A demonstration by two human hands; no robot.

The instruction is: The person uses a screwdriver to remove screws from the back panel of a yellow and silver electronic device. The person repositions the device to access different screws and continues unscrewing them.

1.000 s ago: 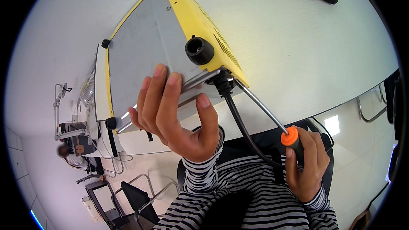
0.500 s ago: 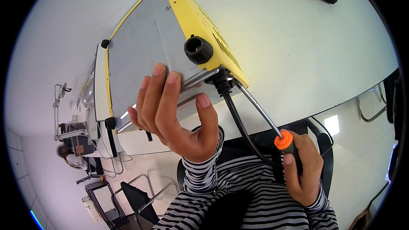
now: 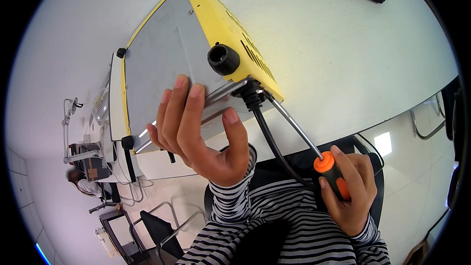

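Head view: a screwdriver [image 3: 307, 141] points into the near corner of a tipped yellow-and-grey unit [image 3: 191, 44] on a white desk [image 3: 343, 68].

The left hand [image 3: 208, 154] lies open, thumb spread, its fingers apparently against the unit's grey panel [image 3: 157, 64] near the lower edge; the right hand [image 3: 353, 191] grasps the orange-and-dark handle [image 3: 334, 179], the tip hidden beside a black cord [image 3: 269, 137]. The boxy unit looks heavy and stiff, its sheet metal likely slick, making rim and corners the surer holds; the screwdriver appears light and rigid, best taken by the handle. Compared with half a second earlier, the right hand's fingers have opened out, baring more of the handle's side, while the left hand looks little changed.
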